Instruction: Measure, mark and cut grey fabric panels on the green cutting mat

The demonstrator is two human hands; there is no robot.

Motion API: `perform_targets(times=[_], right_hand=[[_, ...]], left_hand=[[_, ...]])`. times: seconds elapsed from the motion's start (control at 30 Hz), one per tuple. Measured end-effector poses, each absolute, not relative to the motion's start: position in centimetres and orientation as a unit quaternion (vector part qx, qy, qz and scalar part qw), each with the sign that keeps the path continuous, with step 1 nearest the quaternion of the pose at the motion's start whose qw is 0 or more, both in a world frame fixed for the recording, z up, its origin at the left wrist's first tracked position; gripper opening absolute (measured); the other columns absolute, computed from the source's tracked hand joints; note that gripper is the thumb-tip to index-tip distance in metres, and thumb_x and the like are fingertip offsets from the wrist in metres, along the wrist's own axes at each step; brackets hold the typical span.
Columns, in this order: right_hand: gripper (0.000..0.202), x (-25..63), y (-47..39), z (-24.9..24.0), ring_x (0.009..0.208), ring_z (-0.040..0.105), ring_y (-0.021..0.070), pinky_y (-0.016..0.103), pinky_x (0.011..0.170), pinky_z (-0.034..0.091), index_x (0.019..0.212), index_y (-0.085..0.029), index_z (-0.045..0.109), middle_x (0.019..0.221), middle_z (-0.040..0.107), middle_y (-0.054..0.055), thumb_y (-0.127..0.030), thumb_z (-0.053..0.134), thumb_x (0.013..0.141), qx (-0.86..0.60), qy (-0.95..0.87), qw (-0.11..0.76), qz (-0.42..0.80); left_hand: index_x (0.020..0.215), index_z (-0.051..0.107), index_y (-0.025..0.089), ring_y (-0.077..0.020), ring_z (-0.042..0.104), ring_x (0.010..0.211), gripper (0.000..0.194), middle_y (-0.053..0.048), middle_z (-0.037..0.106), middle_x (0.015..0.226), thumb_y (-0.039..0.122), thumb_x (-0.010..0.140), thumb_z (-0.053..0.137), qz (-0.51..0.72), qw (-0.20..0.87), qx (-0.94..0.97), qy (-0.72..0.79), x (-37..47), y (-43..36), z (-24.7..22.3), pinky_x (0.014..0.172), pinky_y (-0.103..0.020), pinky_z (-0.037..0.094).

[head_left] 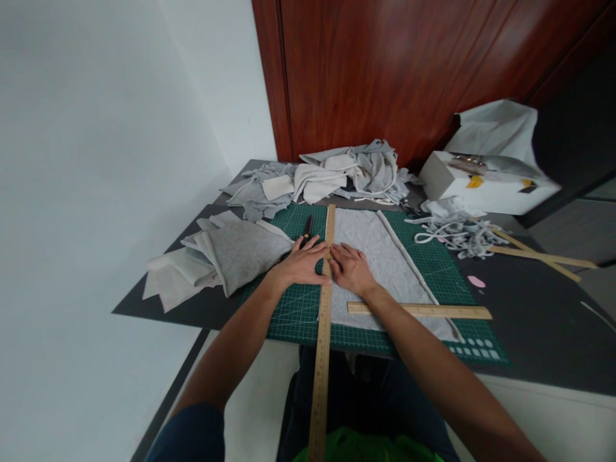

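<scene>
A long wooden ruler [324, 321] lies lengthwise along the left edge of a grey fabric piece [397, 263], its near end jutting past the table edge toward me. My left hand [304, 263] is open, thumb and fingers spread, pressing on the ruler. Beside it my right hand [352, 266] rests on the fabric, fingertips and thumb against the ruler's right edge; nothing shows in its fingers. A shorter wooden ruler [433, 311] crosses the fabric's lower part, partly beneath my right forearm. Black-handled scissors [307, 234] lie just beyond my left fingers. Everything here sits on a green cutting mat [301, 314].
Stacked grey and white fabric pieces [240, 250] lie at left. Heaped cloth [337, 173] runs along the back by the wooden panel. At right are a white box [500, 192], tangled fabric strips [462, 231], crossed wooden sticks [543, 255] and a pink piece [476, 281].
</scene>
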State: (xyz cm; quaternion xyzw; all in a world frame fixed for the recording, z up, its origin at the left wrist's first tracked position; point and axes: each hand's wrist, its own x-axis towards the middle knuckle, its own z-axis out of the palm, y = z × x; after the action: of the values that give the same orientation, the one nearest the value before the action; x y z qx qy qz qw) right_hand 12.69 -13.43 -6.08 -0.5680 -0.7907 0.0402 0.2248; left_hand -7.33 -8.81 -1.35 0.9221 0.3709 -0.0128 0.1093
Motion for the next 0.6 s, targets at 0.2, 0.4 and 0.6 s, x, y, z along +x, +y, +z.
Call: perform_targets(times=[0.2, 0.4, 0.6], right_hand=[[0.050, 12.7, -13.3, -6.3, 0.147, 0.047, 0.0306, 0.048, 0.121, 0.033, 0.147, -0.012, 0.060, 0.154, 0.059, 0.016, -0.031, 0.049, 0.102, -0.573, -0.783, 0.239, 0.043], [0.048, 12.7, -13.2, -6.4, 0.147, 0.049, 0.0292, 0.048, 0.120, 0.034, 0.146, -0.013, 0.061, 0.154, 0.059, 0.016, -0.025, 0.041, 0.104, -0.569, -0.787, 0.235, 0.042], [0.048, 12.7, -13.2, -6.3, 0.147, 0.049, 0.0298, 0.049, 0.120, 0.034, 0.146, -0.015, 0.062, 0.155, 0.059, 0.014, -0.025, 0.044, 0.103, -0.571, -0.786, 0.234, 0.037]], left_hand=[[0.165, 0.033, 0.026, -0.0353, 0.013, 0.164, 0.098, -0.010, 0.030, 0.173, 0.073, 0.084, 0.064, -0.028, 0.116, 0.918, 0.378, -7.4, -8.8, -1.0, 0.130, -0.061, -0.001], [0.165, 0.034, 0.028, -0.0357, 0.014, 0.163, 0.098, -0.010, 0.031, 0.173, 0.074, 0.084, 0.064, -0.028, 0.115, 0.917, 0.380, -7.7, -8.6, -1.0, 0.130, -0.060, -0.001], [0.164, 0.036, 0.027, -0.0354, 0.014, 0.164, 0.099, -0.009, 0.031, 0.173, 0.074, 0.082, 0.066, -0.029, 0.113, 0.914, 0.388, -8.3, -8.3, -1.3, 0.131, -0.060, 0.000]])
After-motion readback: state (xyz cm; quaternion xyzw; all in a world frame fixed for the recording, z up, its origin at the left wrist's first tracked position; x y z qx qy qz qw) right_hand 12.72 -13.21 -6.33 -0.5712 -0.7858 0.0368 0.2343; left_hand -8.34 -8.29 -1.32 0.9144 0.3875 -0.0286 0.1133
